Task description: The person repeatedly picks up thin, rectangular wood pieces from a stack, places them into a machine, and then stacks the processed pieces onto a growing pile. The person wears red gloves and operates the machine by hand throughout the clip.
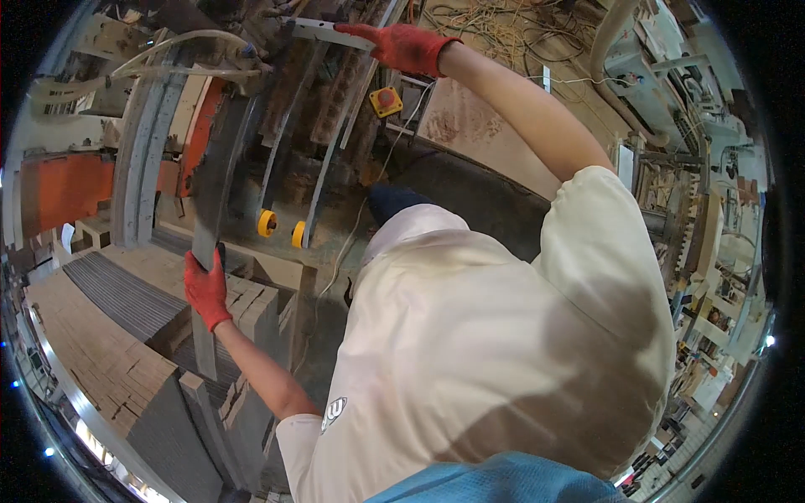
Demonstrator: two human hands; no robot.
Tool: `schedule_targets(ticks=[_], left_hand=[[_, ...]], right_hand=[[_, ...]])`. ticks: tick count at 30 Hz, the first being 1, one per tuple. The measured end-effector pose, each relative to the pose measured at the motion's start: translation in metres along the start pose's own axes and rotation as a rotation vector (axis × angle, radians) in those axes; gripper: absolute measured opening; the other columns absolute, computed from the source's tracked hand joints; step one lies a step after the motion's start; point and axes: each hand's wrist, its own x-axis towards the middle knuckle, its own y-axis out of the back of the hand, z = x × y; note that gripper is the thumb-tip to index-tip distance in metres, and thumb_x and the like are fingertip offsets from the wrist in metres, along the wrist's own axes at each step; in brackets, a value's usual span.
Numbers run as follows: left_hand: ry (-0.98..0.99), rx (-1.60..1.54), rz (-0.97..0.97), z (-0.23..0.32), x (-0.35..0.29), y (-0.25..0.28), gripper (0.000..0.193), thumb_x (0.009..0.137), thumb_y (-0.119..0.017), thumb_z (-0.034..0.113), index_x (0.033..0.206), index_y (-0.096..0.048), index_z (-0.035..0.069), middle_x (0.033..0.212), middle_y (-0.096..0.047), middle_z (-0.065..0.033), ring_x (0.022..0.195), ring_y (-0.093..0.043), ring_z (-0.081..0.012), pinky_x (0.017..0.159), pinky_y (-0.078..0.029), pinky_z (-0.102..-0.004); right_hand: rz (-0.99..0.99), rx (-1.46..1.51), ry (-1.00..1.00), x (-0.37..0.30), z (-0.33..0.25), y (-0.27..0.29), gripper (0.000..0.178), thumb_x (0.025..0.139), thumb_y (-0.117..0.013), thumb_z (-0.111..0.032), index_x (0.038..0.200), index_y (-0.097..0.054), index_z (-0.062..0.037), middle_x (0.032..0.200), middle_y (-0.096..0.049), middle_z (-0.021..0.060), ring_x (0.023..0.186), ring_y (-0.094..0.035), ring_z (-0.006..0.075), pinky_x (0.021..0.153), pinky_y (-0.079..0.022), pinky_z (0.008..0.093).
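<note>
My left hand (207,289), in a red glove, is closed around the edge of a long, narrow grey board (225,168). The board stretches from the machine down past the hand toward stacked boards. Part of its face is hidden behind the glove. My right hand (411,49), also red-gloved, reaches far forward to a pale metal bar (319,31) on the machine. Its index finger lies along the bar and the other fingers look curled at the bar's end. The underside of that grip is hidden.
Stacks of grey-brown boards (105,344) stand at the left. Two metal rails with yellow rollers (267,223) jut toward me. A yellow box with a red button (386,101) sits below my right hand. A cable (356,222) trails down the middle; tangled cords (520,29) lie at the far side.
</note>
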Motion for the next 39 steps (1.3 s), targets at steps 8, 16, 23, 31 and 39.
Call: schedule_targets(ticks=[8, 16, 23, 31, 39], left_hand=[[-0.034, 0.01, 0.079, 0.017, -0.005, 0.005, 0.05, 0.087, -0.075, 0.048, 0.109, -0.063, 0.004, 0.11, -0.069, -0.018, 0.101, -0.066, -0.041, 0.081, -0.052, -0.0495], [-0.034, 0.035, 0.127, 0.024, -0.002, 0.005, 0.049, 0.084, -0.08, 0.046, 0.104, -0.062, 0.005, 0.102, -0.071, -0.0185, 0.096, -0.066, -0.0424, 0.078, -0.052, -0.0501], [0.04, 0.002, 0.045, 0.027, 0.002, 0.009, 0.049, 0.083, -0.08, 0.044, 0.106, -0.063, 0.005, 0.101, -0.071, -0.0194, 0.096, -0.067, -0.0426, 0.079, -0.052, -0.0493], [-0.028, 0.062, 0.111, 0.019, 0.003, 0.001, 0.054, 0.081, -0.081, 0.043, 0.111, -0.063, 0.002, 0.105, -0.07, -0.0218, 0.098, -0.066, -0.0432, 0.08, -0.052, -0.0497], [-0.043, 0.064, 0.119, 0.021, 0.003, 0.001, 0.057, 0.08, -0.081, 0.046, 0.112, -0.064, 0.001, 0.106, -0.07, -0.023, 0.098, -0.066, -0.0442, 0.08, -0.053, -0.049]], right_hand=[[-0.1, -0.027, -0.128, -0.005, -0.025, 0.023, 0.077, 0.103, -0.056, -0.015, 0.165, -0.017, -0.0387, 0.071, -0.061, 0.0191, 0.062, -0.061, 0.0309, 0.063, -0.051, 0.0493], [-0.01, -0.049, -0.13, -0.008, -0.03, 0.022, 0.072, 0.103, -0.053, -0.017, 0.164, -0.019, -0.0367, 0.077, -0.065, 0.0223, 0.067, -0.064, 0.0365, 0.067, -0.051, 0.0506], [-0.064, 0.03, -0.178, -0.01, -0.035, 0.029, 0.074, 0.101, -0.052, -0.013, 0.164, -0.02, -0.0353, 0.075, -0.065, 0.0216, 0.066, -0.066, 0.0362, 0.065, -0.052, 0.0497], [-0.089, 0.078, -0.191, -0.006, -0.033, 0.033, 0.076, 0.101, -0.054, -0.011, 0.164, -0.018, -0.0347, 0.073, -0.063, 0.0217, 0.062, -0.063, 0.0364, 0.064, -0.052, 0.05], [-0.134, 0.14, -0.199, -0.006, -0.031, 0.035, 0.078, 0.1, -0.054, -0.009, 0.164, -0.019, -0.035, 0.079, -0.065, 0.0229, 0.067, -0.064, 0.0369, 0.066, -0.051, 0.0496]])
